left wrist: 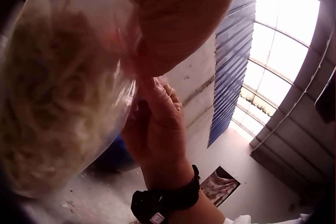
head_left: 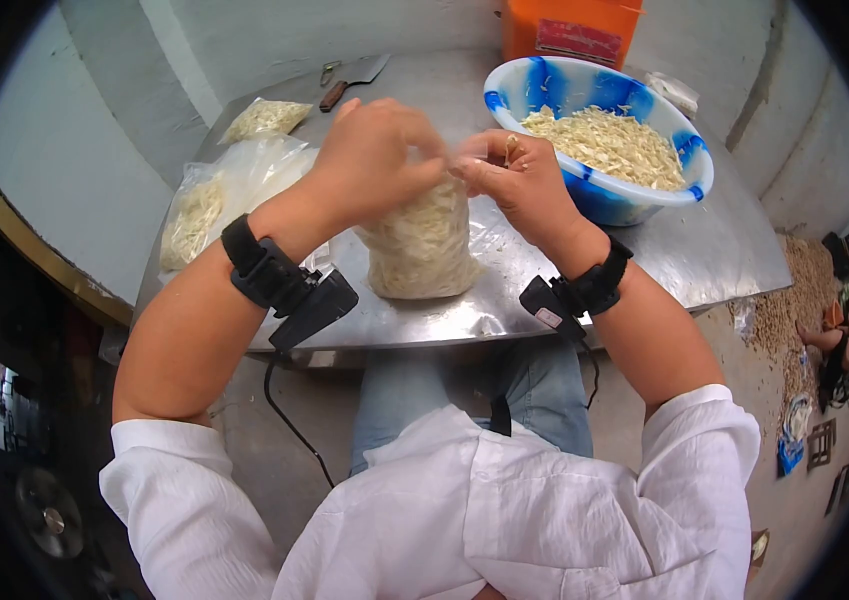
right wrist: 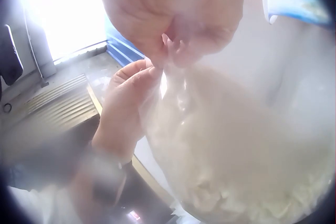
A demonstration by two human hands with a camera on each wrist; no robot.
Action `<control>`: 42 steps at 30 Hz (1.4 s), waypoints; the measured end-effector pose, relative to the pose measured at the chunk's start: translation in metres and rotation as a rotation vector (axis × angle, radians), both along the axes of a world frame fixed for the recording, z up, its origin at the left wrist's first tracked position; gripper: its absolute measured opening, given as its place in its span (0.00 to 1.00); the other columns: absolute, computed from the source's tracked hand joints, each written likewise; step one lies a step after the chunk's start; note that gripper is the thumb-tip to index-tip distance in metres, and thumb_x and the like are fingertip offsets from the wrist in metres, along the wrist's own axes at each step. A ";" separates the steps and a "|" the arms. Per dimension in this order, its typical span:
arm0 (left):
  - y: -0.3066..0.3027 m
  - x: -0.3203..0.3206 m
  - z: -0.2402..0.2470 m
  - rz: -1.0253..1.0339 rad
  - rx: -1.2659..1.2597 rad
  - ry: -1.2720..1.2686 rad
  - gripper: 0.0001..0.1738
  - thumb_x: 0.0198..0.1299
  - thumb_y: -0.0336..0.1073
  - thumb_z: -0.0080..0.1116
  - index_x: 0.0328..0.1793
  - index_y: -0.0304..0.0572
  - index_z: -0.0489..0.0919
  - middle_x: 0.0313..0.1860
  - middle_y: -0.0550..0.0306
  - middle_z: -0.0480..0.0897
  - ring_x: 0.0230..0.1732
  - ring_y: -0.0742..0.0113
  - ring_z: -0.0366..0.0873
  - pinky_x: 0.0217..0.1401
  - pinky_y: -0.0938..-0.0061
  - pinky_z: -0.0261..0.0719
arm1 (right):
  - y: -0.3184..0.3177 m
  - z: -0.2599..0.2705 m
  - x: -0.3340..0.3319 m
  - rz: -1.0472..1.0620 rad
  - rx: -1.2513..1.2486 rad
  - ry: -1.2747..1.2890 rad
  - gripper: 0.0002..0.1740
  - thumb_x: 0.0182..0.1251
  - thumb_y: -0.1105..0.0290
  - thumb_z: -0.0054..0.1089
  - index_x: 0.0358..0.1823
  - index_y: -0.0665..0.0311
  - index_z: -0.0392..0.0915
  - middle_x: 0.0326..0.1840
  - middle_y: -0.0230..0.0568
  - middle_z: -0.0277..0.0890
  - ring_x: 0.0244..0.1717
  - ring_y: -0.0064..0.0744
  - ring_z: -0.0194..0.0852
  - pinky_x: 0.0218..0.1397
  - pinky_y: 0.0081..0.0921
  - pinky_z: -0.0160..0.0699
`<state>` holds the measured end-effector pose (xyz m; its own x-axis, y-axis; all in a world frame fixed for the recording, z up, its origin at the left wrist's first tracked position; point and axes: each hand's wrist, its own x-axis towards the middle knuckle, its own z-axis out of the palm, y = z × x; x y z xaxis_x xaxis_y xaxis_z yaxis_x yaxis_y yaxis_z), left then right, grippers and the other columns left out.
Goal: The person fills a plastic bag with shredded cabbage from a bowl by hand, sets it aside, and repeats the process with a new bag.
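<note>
A clear plastic bag point(head_left: 419, 255) full of pale shreds stands upright near the table's front edge. My left hand point(head_left: 376, 165), blurred in the head view, pinches the gathered top of the bag from the left. From the right, my right hand point(head_left: 526, 185) grips the same top between thumb and fingers. In the right wrist view the bag's neck point(right wrist: 181, 85) narrows into creases under the right hand point(right wrist: 173, 14), with the left hand point(right wrist: 123, 108) close beside it. The fingertips partly hide the bag's mouth.
A blue-and-white basin point(head_left: 599, 195) of loose shreds stands back right on the metal table point(head_left: 704, 265), before an orange container point(head_left: 584, 25). At left lie a filled bag point(head_left: 194, 220), loose plastic bags point(head_left: 264, 175) and a smaller bag point(head_left: 269, 117). A cleaver point(head_left: 356, 80) lies behind.
</note>
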<state>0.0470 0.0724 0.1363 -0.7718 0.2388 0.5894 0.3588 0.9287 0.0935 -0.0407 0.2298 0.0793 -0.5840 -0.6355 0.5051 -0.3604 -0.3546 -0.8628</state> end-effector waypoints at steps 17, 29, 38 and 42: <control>-0.004 0.003 0.003 0.022 0.142 -0.132 0.05 0.44 0.31 0.60 0.26 0.37 0.80 0.25 0.58 0.79 0.34 0.65 0.73 0.40 0.73 0.70 | 0.014 0.010 -0.004 -0.170 0.139 0.134 0.10 0.54 0.68 0.59 0.31 0.69 0.79 0.22 0.32 0.75 0.25 0.16 0.70 0.30 0.16 0.70; -0.028 0.015 0.011 -0.042 0.296 -0.291 0.23 0.41 0.42 0.68 0.44 0.38 0.81 0.39 0.50 0.82 0.44 0.61 0.77 0.51 0.70 0.72 | 0.001 -0.005 0.003 -0.009 -0.017 -0.013 0.08 0.61 0.70 0.56 0.34 0.68 0.78 0.26 0.31 0.74 0.27 0.18 0.69 0.31 0.16 0.70; -0.038 0.041 0.021 0.091 0.392 -0.493 0.25 0.41 0.39 0.70 0.48 0.40 0.80 0.37 0.59 0.79 0.45 0.69 0.73 0.52 0.74 0.69 | -0.002 -0.004 0.005 -0.030 -0.075 -0.020 0.08 0.61 0.71 0.54 0.34 0.69 0.78 0.26 0.31 0.74 0.27 0.17 0.69 0.31 0.15 0.70; -0.034 0.042 0.022 0.095 0.353 -0.444 0.19 0.44 0.38 0.69 0.44 0.41 0.81 0.32 0.62 0.77 0.42 0.71 0.73 0.52 0.75 0.68 | -0.002 -0.008 -0.002 -0.032 -0.075 -0.081 0.08 0.61 0.71 0.54 0.33 0.68 0.77 0.26 0.30 0.74 0.26 0.17 0.68 0.30 0.15 0.69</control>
<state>0.0892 0.0380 0.1584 -0.9719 0.0044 0.2353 0.1312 0.8401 0.5264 -0.0426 0.2278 0.0718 -0.6442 -0.5777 0.5012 -0.3032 -0.4087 -0.8608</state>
